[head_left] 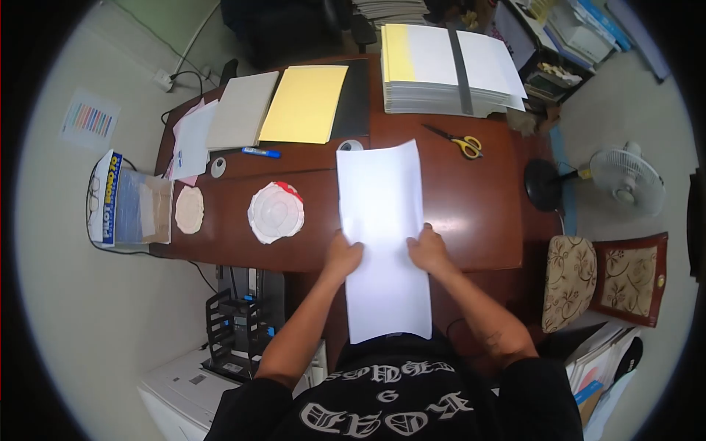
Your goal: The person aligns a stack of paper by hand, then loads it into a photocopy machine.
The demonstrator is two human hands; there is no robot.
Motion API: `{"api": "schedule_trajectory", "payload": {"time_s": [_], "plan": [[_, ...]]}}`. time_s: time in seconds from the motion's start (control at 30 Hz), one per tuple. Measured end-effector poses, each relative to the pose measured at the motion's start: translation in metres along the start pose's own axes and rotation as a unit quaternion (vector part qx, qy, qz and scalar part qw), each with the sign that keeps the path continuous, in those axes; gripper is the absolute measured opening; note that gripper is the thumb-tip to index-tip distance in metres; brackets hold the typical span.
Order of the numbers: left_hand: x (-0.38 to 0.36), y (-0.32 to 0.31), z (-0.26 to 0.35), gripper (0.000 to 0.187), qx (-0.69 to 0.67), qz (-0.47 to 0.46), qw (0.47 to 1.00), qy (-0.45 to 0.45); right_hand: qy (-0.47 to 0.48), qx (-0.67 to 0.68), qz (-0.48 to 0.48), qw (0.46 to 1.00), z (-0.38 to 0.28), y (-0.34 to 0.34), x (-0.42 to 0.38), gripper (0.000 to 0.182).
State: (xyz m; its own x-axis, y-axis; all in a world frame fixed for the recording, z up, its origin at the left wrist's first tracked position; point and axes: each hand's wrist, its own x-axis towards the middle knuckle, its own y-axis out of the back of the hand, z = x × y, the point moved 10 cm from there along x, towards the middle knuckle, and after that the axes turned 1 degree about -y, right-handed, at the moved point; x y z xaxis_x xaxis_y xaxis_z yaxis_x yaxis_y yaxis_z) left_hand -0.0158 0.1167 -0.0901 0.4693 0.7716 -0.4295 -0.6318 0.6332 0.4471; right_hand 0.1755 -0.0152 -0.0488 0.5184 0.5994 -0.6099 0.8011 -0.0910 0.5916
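Observation:
My left hand (343, 257) grips the left edge of a long white paper (384, 213), its thumb on top. On the opposite edge my right hand (429, 248) is closed in the same way, thumb over the surface. The paper, one sheet or several, spans from above the desk to the front of my shirt, its edges curling slightly. Beyond it to the right lie scissors (471, 147) with yellow and black handles. Left of the paper sits a round whitish piece (276, 213) with a red patch on its rim.
A strapped paper stack (426, 66) stands at the back of the brown desk (471, 213). Yellow sheets (305, 103), a grey board (243, 110) and a blue marker (261, 153) lie at left. A fan (625, 180) and patterned chair (570, 283) are on the right.

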Motion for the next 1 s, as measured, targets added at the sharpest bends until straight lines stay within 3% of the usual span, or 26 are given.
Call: {"api": "schedule_trajectory", "payload": {"time_s": [0.07,0.1,0.17,0.2,0.23,0.27,0.33,0.4,0.43,0.47,0.53,0.57,0.67,0.83,0.93,1.0], "plan": [[-0.025,0.001,0.064,0.046,0.197,0.012,0.980,0.013,0.057,-0.067,0.001,0.996,-0.047,-0.004,-0.032,0.045],[-0.041,-0.006,0.096,0.040,0.201,0.005,0.979,-0.017,0.111,-0.064,-0.009,0.992,-0.066,-0.009,-0.043,0.044],[-0.033,-0.003,0.054,0.036,-0.080,-0.024,0.996,0.015,0.106,0.165,-0.045,0.979,-0.039,-0.019,-0.024,0.040],[-0.028,0.002,0.038,0.034,-0.220,-0.041,0.974,0.029,0.102,0.276,-0.063,0.954,-0.024,-0.016,-0.015,0.038],[-0.032,0.010,0.028,0.029,-0.328,-0.060,0.940,0.076,0.038,0.427,-0.111,0.896,-0.013,-0.013,-0.013,0.030],[-0.037,0.013,0.018,0.027,-0.347,-0.063,0.928,0.122,0.018,0.477,-0.139,0.868,-0.010,-0.010,-0.014,0.028],[-0.039,0.013,0.025,0.029,-0.177,-0.051,0.977,0.107,0.044,0.240,-0.023,0.969,-0.010,0.000,-0.005,0.027],[-0.043,-0.001,0.066,0.029,0.155,-0.058,0.986,-0.003,0.123,0.003,0.017,0.992,-0.040,-0.002,-0.011,0.028],[-0.045,-0.009,0.080,0.029,0.167,-0.022,0.984,-0.051,0.130,0.035,-0.058,0.989,-0.064,-0.002,-0.029,0.028],[-0.048,-0.006,0.065,0.029,0.002,-0.052,0.999,0.000,0.096,0.155,-0.095,0.979,-0.054,-0.002,-0.029,0.028],[-0.050,0.010,0.048,0.029,-0.322,-0.113,0.936,0.089,0.029,0.390,-0.154,0.907,-0.028,0.015,-0.023,0.029],[-0.053,0.025,0.053,0.028,-0.396,-0.097,0.911,0.059,0.045,0.437,-0.152,0.885,-0.029,0.033,-0.028,0.029],[-0.062,0.050,0.084,0.026,-0.365,-0.107,0.923,-0.057,0.125,0.366,-0.107,0.916,-0.056,0.076,-0.055,0.027],[-0.070,0.092,0.156,0.024,-0.297,0.001,0.930,-0.217,0.335,0.339,-0.013,0.879,-0.097,0.128,-0.081,0.024],[-0.063,0.091,0.162,0.030,-0.283,0.029,0.924,-0.255,0.385,0.353,0.046,0.851,-0.093,0.131,-0.085,0.027],[-0.047,0.077,0.146,0.036,-0.258,0.040,0.925,-0.275,0.366,0.369,0.055,0.853,-0.081,0.118,-0.079,0.035]]}}
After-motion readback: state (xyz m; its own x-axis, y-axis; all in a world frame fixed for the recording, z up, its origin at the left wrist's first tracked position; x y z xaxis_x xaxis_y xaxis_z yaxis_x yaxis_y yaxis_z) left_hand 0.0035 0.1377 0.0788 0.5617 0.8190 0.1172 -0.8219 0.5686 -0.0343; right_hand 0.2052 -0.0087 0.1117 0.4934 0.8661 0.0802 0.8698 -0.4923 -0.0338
